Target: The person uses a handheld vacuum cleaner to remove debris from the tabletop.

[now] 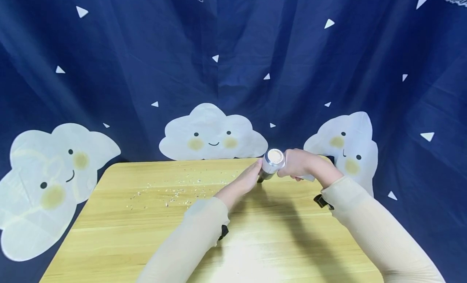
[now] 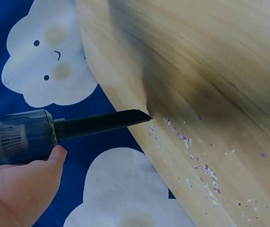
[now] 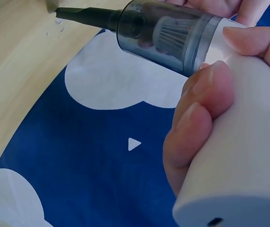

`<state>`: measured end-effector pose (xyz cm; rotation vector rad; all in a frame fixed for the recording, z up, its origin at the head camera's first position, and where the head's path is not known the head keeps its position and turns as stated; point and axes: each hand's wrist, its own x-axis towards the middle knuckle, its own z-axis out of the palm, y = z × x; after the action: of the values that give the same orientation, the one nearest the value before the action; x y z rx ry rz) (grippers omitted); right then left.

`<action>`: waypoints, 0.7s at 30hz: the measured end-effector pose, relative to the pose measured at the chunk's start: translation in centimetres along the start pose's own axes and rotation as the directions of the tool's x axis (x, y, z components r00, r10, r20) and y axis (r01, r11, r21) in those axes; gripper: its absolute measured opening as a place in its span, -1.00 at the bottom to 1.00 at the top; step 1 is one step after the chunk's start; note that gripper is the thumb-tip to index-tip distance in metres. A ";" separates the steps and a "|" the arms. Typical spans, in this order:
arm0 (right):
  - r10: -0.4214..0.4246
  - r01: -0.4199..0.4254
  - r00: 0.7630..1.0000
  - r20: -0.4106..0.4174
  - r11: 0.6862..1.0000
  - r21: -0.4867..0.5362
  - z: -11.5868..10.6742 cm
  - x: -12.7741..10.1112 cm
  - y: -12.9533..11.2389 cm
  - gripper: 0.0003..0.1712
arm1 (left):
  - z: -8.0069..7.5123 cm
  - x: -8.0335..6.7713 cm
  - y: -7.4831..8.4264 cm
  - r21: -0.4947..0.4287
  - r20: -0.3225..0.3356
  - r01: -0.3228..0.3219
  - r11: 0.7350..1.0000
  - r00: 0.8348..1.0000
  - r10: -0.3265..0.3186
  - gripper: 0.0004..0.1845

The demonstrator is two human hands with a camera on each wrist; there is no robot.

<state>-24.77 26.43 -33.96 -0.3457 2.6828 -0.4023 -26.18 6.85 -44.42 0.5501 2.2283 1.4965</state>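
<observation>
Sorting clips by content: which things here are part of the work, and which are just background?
In use:
handheld vacuum, gripped by right hand, left hand at its front
crumbs by the nozzle
wooden table

Background:
blue cloud-print curtain

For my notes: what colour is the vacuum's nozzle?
Black; the nozzle shows best in the left wrist view.

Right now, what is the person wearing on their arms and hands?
Both arms are covered in long, close-fitting cream sleeves, the left sleeve and the right sleeve reaching to the wrists. A small black strap or mount sits at each wrist: the left strap and the right strap. The left hand and right hand are bare, with no gloves; no rings show.
</observation>
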 end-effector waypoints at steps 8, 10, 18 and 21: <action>-0.014 0.014 1.000 -0.014 1.000 0.003 0.0 0.1 0.0 -0.76 | -0.2 0.0 0.3 0.025 -0.032 0.003 1.000 0.999 -0.002 -0.18; -0.018 0.018 1.000 -0.016 1.000 0.005 0.1 0.2 0.0 -0.76 | -0.3 0.0 0.2 0.016 -0.031 0.004 1.000 1.000 -0.004 -0.17; -0.024 0.024 0.999 -0.023 0.999 0.021 0.5 0.5 -0.1 -0.76 | -0.6 -0.1 -0.2 0.008 -0.029 0.008 1.000 1.000 -0.008 -0.21; -0.023 0.024 0.999 -0.022 0.999 0.028 0.5 0.5 -0.2 -0.76 | -0.8 -0.1 -0.3 0.035 -0.031 0.005 0.999 1.000 -0.004 -0.18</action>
<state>-24.98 25.97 -34.52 -0.3670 2.6939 -0.4525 -26.51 6.10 -44.40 0.5353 2.2811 1.4760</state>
